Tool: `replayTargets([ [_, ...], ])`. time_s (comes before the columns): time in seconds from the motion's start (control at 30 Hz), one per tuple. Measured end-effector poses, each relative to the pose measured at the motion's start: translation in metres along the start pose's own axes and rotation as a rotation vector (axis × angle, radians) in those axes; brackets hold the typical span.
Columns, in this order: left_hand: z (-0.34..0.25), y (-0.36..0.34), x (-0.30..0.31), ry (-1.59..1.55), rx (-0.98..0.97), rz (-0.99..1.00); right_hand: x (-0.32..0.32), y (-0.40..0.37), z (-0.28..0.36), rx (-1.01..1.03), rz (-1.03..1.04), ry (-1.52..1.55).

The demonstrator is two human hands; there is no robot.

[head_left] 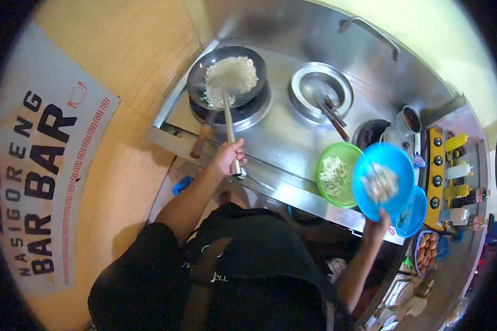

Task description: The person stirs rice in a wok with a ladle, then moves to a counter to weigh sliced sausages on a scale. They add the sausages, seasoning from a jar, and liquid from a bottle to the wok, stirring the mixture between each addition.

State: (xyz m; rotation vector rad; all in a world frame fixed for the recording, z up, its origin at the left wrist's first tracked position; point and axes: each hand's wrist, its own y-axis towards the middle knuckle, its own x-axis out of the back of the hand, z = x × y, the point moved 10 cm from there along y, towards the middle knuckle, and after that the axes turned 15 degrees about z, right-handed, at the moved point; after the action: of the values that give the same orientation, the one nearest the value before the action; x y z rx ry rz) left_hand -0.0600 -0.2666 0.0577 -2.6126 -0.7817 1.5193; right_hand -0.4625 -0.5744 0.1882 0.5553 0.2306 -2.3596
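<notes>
My left hand (228, 158) is closed round the metal handle of a long-handled cooking utensil (229, 121). Its head is blurred among the white rice (243, 69) in a dark wok (197, 83), whose wooden handle (202, 140) juts toward me. On the right, my right hand (377, 223) grips the near rim of a blue plastic bowl (400, 165). Pale, blurred pieces (380, 183) lie in that bowl. It overlaps a green bowl (348, 151) of whitish shredded food (332, 175).
A metal pan (321, 69) with wooden-handled tools (332, 117) stands mid-counter. Farther right are another blue bowl (413, 215), a small pot (408, 119), sauce bottles (457, 142) and a basket of eggs (426, 251). A faucet (378, 34) overhangs the back. A banner (55, 165) hangs left.
</notes>
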Motion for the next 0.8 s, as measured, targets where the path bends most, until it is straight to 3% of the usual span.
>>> replayTargets([
  [0.07, -0.055, -0.037, -0.025, 0.150, 0.045, -0.134, -0.118, 0.060, -0.023, 0.027, 0.103, -0.093],
  [0.1, -0.068, -0.047, -0.023, -0.087, 0.144, 0.110, -0.150, 0.095, -0.050, -0.042, 0.162, -0.303],
  [0.17, -0.114, -0.086, -0.017, 0.025, 0.223, 0.071, -0.251, 0.146, -0.077, -0.040, 0.163, -0.337],
  [0.2, -0.135, -0.103, -0.026, 0.015, 0.232, 0.073, -0.294, 0.169, -0.084, 0.082, 0.168, -0.451],
  [0.23, -0.161, -0.123, -0.027, 0.236, 0.248, -0.007, -0.341, 0.182, -0.091, 0.101, 0.213, -0.541],
  [0.27, -0.185, -0.137, -0.019, 0.461, 0.257, -0.089, -0.371, 0.204, -0.106, 0.291, 0.300, -0.787],
  [0.3, -0.198, -0.143, -0.008, 0.461, 0.260, -0.089, -0.400, 0.220, -0.123, 0.509, 0.341, -1.016],
  [0.33, -0.208, -0.149, -0.001, 0.467, 0.258, -0.072, -0.436, 0.215, -0.124, 0.443, 0.264, -1.383],
  [0.37, -0.215, -0.153, 0.006, 0.469, 0.259, -0.055, -0.457, 0.220, -0.141, 0.309, 0.342, -1.495],
  [0.4, -0.218, -0.156, 0.013, 0.460, 0.267, -0.057, -0.469, 0.226, -0.163, 0.167, 0.424, -1.604],
  [0.6, -0.224, -0.161, 0.030, 0.425, 0.253, 0.027, -0.485, 0.235, -0.191, 0.145, 0.544, -1.770],
  [0.67, -0.225, -0.156, 0.030, 0.470, 0.254, -0.004, -0.479, 0.231, -0.166, 0.346, 0.391, -1.628],
  [0.73, -0.216, -0.149, 0.043, 0.552, 0.288, -0.019, -0.479, 0.231, -0.183, 0.103, 0.581, -1.771],
  [0.8, -0.216, -0.132, 0.044, 0.667, 0.302, -0.004, -0.473, 0.229, -0.169, 0.017, 0.476, -1.664],
])
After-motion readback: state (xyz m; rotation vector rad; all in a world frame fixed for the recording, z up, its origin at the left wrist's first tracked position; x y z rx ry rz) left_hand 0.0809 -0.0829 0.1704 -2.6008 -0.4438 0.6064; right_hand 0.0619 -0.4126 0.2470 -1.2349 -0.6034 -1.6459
